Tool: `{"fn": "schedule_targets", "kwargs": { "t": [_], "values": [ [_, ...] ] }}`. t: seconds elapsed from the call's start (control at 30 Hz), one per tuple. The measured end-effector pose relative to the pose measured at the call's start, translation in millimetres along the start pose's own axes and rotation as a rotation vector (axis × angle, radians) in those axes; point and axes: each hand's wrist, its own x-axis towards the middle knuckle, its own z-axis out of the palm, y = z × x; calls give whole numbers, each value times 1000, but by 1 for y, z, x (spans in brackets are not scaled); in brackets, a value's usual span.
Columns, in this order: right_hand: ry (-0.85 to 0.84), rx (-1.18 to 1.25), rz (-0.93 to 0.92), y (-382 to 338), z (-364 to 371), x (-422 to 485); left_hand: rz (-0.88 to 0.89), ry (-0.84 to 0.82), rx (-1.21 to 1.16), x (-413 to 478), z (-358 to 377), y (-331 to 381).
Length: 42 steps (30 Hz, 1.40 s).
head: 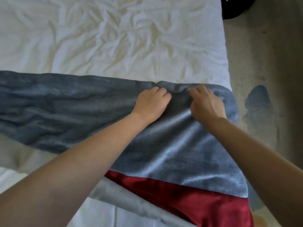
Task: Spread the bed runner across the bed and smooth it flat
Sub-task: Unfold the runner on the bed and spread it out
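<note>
A blue-grey velvety bed runner [62,108] lies across the white bed [98,38], rumpled on the left and smoother near me. Its red band [188,195] and pale grey band [124,199] show at the bottom. My left hand [151,104] and my right hand [207,103] sit close together at the runner's far edge near the bed's right side. Both hands have curled fingers pinching a raised fold of the fabric between them. The runner's right end hangs over the bed's side.
The white bedding is creased all over. To the right of the bed runs beige carpet [265,54], with a dark round object [237,7] at the top right. A part of the runner [257,100] hangs down over the floor there.
</note>
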Motion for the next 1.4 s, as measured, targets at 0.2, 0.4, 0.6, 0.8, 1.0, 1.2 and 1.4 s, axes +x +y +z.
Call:
{"fn": "schedule_targets", "kwargs": {
  "t": [0.2, 0.4, 0.6, 0.8, 1.0, 1.2, 1.4],
  "values": [
    [-60, -74, -51, -56, 0, -33, -44, 6, -70, -51, 0, 6],
    [-45, -23, 86, -97, -4, -87, -62, 39, -119, -100, -19, 8],
    [-42, -23, 135, -127, -3, -144, -56, 47, -123, -158, -40, 17],
    [-67, 9, 148, -153, 4, -205, -72, -3, -67, -220, -51, 35],
    [-190, 31, 49, -173, 26, -268, 52, -201, -24, -284, -40, 43],
    [-163, 193, 140, -185, 49, -295, -9, -270, -148, -318, -30, 46],
    [-166, 181, 256, -183, 54, -291, -97, -333, -99, -303, -30, 39]
  ]
}}
